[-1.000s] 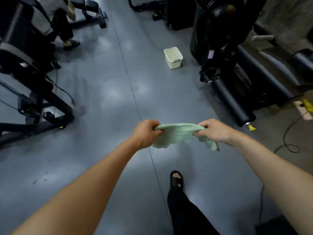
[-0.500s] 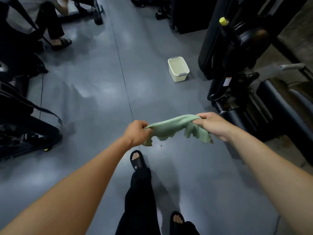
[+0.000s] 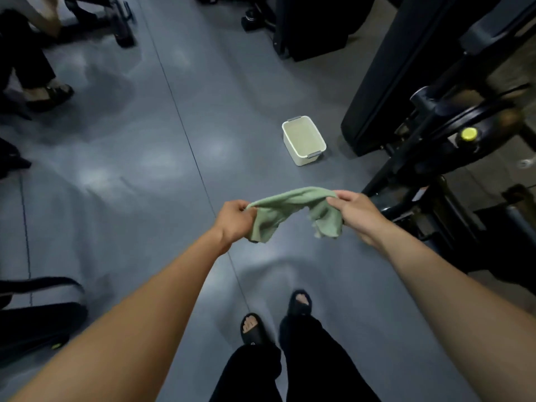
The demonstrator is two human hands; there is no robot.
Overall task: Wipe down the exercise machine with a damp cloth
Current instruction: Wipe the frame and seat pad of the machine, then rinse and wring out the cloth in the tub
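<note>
Person stepped forward, white bin [image 3: 303, 139] and exercise machine [image 3: 429, 117] nearer, cloth [image 3: 293, 211] seemingly slacker between hands

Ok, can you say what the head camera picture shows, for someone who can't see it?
Two hands, left hand and right hand, hold a green cloth stretched between them above a grey floor. A small white tub stands ahead, beside a black exercise machine.

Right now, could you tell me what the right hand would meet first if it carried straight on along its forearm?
Probably the green cloth that the right hand grips; beyond it bare floor, though depth is unclear.
</note>
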